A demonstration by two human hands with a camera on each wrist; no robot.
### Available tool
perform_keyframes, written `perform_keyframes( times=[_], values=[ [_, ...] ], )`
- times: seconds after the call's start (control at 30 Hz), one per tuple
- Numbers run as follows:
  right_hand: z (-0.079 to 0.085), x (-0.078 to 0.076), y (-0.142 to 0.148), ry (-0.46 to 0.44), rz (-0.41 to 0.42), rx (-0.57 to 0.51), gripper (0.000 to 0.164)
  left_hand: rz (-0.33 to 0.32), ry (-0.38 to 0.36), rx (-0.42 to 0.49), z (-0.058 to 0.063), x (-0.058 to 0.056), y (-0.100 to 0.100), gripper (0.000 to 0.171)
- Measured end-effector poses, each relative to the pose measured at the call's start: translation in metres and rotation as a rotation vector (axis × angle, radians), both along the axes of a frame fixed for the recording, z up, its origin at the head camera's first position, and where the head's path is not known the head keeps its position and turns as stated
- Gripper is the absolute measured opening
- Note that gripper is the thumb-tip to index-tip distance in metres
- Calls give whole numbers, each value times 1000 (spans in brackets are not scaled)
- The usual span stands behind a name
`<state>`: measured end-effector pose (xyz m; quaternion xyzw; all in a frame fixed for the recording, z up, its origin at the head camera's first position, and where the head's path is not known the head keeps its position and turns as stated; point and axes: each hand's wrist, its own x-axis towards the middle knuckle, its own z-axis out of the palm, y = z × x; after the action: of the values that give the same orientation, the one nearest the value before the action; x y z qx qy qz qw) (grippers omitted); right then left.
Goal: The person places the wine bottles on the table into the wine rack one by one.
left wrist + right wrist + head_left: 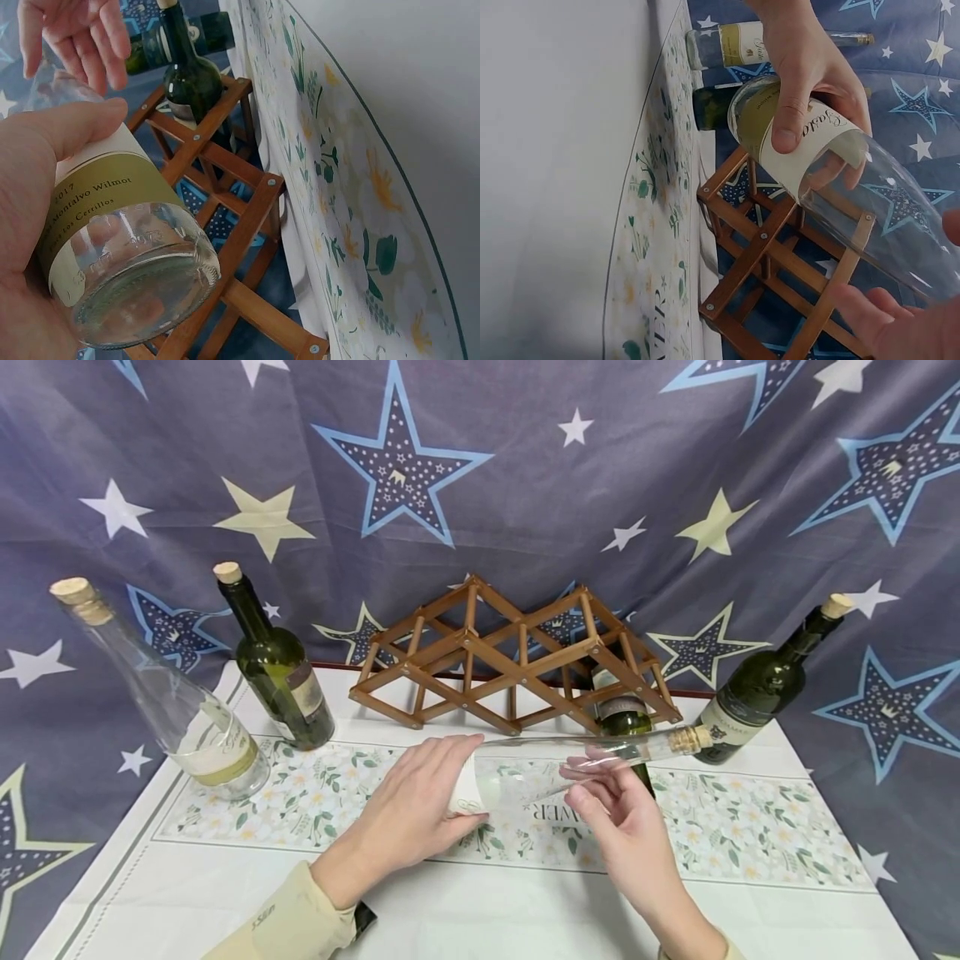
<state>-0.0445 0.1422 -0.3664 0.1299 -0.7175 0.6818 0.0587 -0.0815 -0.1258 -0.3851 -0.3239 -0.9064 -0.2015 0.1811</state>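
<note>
My left hand (416,806) grips a clear glass wine bottle (510,777) around its labelled lower body. The bottle lies sideways in the air, its corked neck pointing right. In the left wrist view its thick glass base (142,277) faces the camera, below a white and olive label. My right hand (630,835) is near the neck end, palm up, with loosely extended fingers overlapping the glass. Behind the bottle stands a wooden lattice wine rack (523,680). A dark green bottle (626,722) sits in the rack's right side, its neck partly hidden behind the clear bottle and right hand.
On the left stand another clear corked bottle (225,760) and a green corked bottle (281,672). A second green corked bottle (757,689) stands at the right. A floral runner (750,827) crosses the white table; a star-patterned curtain (525,527) hangs behind.
</note>
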Motion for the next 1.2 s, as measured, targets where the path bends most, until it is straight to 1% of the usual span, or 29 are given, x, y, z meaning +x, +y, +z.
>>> perform_keyframes(
  times=[0.1,0.23,0.3,0.37,0.47,0.63,0.73,0.9,1.07,1.2],
  values=[
    [-1,2,2,6,-20,64,44,6,-2,0,0,0,-2,91],
    [-2,5,6,-30,-60,120,45,15,4,-4,-1,0,-3,91],
    [-3,6,7,-32,-74,145,47,21,9,-6,-1,-1,-4,90],
    [-3,8,9,-24,-82,180,49,25,11,-6,-1,-1,-5,90],
    [-4,10,10,13,-101,259,48,33,8,-10,-1,-2,-6,89],
    [-4,14,11,111,-149,424,39,43,3,-16,-2,-2,-8,90],
    [-1,16,11,158,-193,526,36,49,7,-16,-3,-2,-10,89],
    [6,19,13,272,-244,666,36,55,8,-16,-4,-2,-13,88],
    [11,19,15,430,-252,742,41,55,9,-21,-5,-2,-15,88],
    [17,16,14,596,-248,725,45,57,21,-31,-6,-1,-16,88]
  ],
)
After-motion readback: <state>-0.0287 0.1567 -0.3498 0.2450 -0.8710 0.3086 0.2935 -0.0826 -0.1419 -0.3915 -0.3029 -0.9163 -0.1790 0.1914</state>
